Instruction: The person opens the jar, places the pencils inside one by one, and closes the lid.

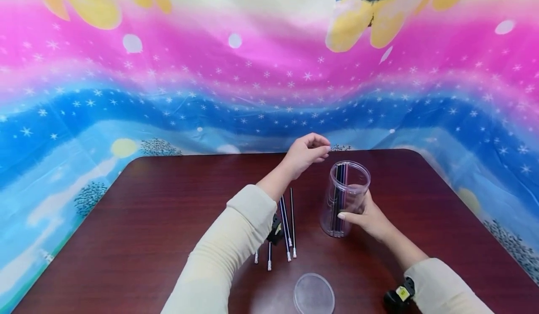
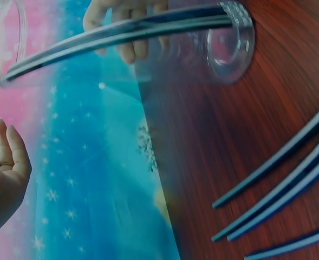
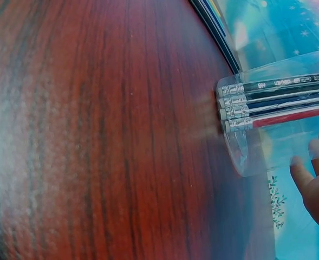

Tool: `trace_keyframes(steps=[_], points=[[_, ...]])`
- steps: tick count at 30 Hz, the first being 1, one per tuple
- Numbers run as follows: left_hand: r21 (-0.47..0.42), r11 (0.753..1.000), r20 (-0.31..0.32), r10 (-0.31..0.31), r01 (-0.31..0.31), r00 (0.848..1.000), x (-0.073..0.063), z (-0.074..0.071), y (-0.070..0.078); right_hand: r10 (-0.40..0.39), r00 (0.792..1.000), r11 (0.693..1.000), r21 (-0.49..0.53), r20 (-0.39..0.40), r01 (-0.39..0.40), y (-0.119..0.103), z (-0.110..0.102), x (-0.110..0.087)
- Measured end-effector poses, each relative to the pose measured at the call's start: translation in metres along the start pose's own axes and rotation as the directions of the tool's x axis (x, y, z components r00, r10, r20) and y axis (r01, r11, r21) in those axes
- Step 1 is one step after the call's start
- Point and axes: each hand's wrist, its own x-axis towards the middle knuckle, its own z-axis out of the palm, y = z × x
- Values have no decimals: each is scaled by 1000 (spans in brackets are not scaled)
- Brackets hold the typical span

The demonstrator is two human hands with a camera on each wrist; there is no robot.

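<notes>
A clear plastic jar, uncapped, stands on the table with several pencils inside. Their eraser ends rest at the jar's bottom in the right wrist view. My right hand grips the jar from the right side, its thumb across the front. Beyond the jar's rim to the left, my left hand hovers with loosely bent fingers and holds nothing. Several loose dark pencils lie on the table below the left forearm, which hides part of them. They also show in the left wrist view, as pencils.
A round clear lid lies near the front of the dark red wooden table. Behind the table hangs a colourful printed cloth. A black wrist device sits by the right sleeve.
</notes>
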Motion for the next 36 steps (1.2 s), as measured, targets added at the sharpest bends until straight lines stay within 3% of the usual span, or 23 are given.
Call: trace_keyframes(steps=[8,17,21,26,33,36], points=[[79,995,5,-57,56,998,-12,-25,1,6,1000,1000,-29,2,-6,2,0,-1],[177,972,-4,-157,155,988,-44,-51,17,2,1000,1000,-19,9,-2,7,-1,-3],[189,965,-35,-177,181,984,-46,-67,7,-5,1000,1000,-13,0,5,6,-3,-2],[207,955,-89,-198,212,976,-47,-87,-18,-12,1000,1000,-11,-11,12,4,-3,-1],[203,936,-153,-259,287,954,-66,-101,-27,-37,999,999,-13,-13,37,3,-1,-1],[216,927,-179,-270,305,946,-68,-110,-41,-44,999,999,-12,-11,44,4,-1,0]])
